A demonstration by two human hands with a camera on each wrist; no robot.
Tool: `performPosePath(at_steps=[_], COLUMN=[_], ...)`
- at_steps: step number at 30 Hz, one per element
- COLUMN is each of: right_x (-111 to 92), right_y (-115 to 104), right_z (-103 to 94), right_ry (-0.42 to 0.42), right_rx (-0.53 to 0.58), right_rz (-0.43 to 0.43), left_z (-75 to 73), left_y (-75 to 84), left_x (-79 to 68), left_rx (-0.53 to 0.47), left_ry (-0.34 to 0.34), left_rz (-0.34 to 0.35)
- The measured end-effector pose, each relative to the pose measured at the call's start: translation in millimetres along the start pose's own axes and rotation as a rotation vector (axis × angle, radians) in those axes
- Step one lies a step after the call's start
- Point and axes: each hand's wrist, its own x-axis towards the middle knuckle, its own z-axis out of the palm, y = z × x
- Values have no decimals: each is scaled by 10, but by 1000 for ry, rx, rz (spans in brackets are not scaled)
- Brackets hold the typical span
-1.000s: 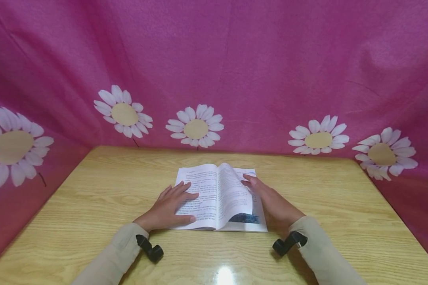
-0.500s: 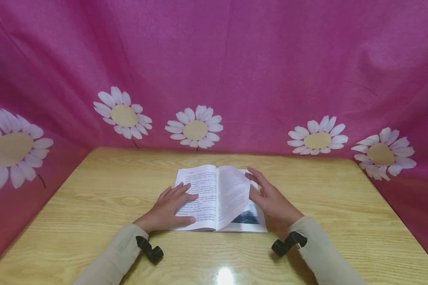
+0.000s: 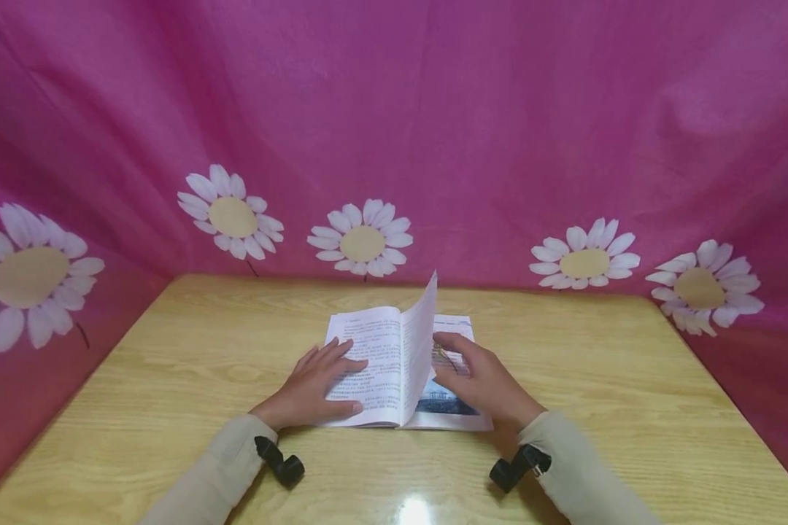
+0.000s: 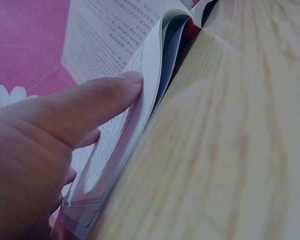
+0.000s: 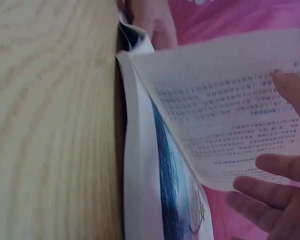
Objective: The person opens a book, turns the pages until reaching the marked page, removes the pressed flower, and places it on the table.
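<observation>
An open book [image 3: 371, 328] lies on the wooden table, its pages covered in small print. My left hand [image 3: 317, 388] rests spread on the left page, and in the left wrist view its thumb [image 4: 105, 97] presses near the lower edge. One page [image 3: 420, 346] stands nearly upright from the spine. To the right of that page is my right hand [image 3: 489, 375], its fingers extended. The right wrist view shows its fingertips [image 5: 245, 185] at the printed face of the raised page [image 5: 225, 115]. Under it, the right side shows a blue picture [image 3: 445, 401].
Wooden tabletop [image 3: 190, 350] surrounds the book. A magenta cloth [image 3: 473, 131] with large white daisies hangs behind the table and along its sides. Black wrist cameras [image 3: 522, 467] sit at both sleeves. A bright reflection shows near the table's front.
The page has risen from lying curled over the right side to nearly upright. My right hand has moved left after it, uncovering more of the picture. The left hand stays on the left page.
</observation>
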Motion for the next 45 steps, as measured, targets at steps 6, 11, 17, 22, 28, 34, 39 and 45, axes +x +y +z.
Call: performPosePath(at_steps=[6,11,17,22,28,34,39,45], right_x=[3,-5,-30,-53,-76,-80,-85,-102], right_y=[-101,-149,-179,-180,-195,-200,-186,-181], right_z=[94,144,222,265,288,303,327,355], right_ry=[-7,-60,-123,-142,-155,-159,-162,-178], right_rx=[-87,-93,-84,-83,-122,-146,-170,-168], right_rz=[-164,-273,-250,-245,-232,-243,-265,-257], left_z=[-11,-14,-14,-4,26,27,16,11], left_y=[-15,-15,-31,-46,-58,-51,-46,-25], left_x=[-15,-5,-10,3,12,19,16,7], left_rx=[-8,-2,-31,-77,-112,-118,-99,-103], left_ry=[11,0,7,37,74,99,98,96], left_rz=[-31,-47,-40,-11,-20,-13,12,-5])
